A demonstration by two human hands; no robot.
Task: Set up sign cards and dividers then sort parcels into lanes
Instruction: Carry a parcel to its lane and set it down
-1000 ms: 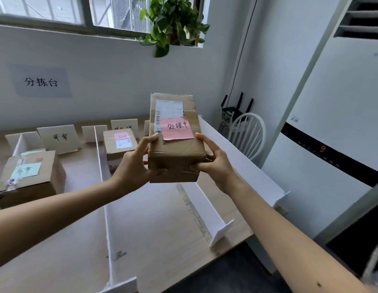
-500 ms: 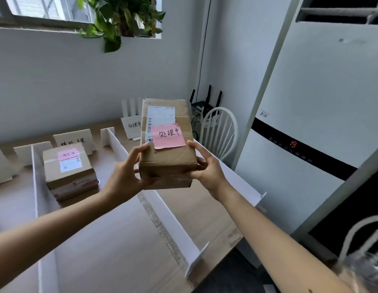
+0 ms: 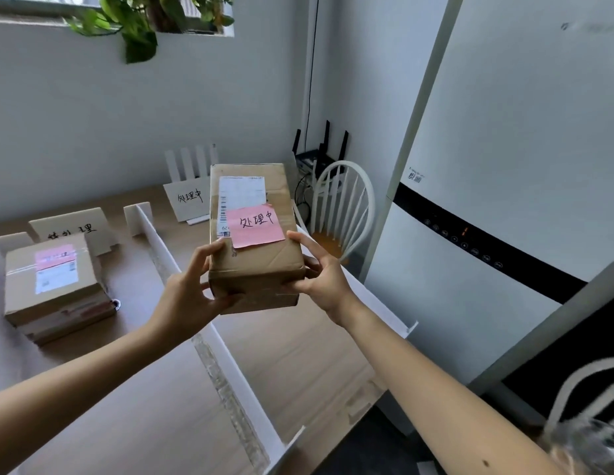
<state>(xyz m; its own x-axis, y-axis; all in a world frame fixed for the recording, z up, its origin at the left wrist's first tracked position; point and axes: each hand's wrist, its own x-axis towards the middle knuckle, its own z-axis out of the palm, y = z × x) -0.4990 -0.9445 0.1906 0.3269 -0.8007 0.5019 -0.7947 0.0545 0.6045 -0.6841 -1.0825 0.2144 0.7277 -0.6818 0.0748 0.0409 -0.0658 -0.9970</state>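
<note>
I hold a brown cardboard parcel [image 3: 261, 269] with a white shipping label and a pink handwritten note in the air above the rightmost lane. My left hand [image 3: 192, 286] grips its near left corner, and my right hand [image 3: 319, 275] grips its near right corner. Behind the parcel a white sign card [image 3: 187, 202] with the same handwriting stands at the lane's far end. A white divider [image 3: 209, 341] runs along the lane's left side, and another divider [image 3: 377, 303] lines the table's right edge. A second sign card [image 3: 70, 226] stands in the lane to the left.
A stack of parcels [image 3: 55, 289] with a pink note on top lies in the lane to the left. Beyond the wooden table [image 3: 298, 365], a white chair [image 3: 343, 207] and a router [image 3: 319, 156] sit in the corner. A tall white air conditioner [image 3: 504, 200] stands at right.
The view has swung right, so the left lanes slid out of sight. The parcel has come lower and sits over the right lane, both hands gripping as before.
</note>
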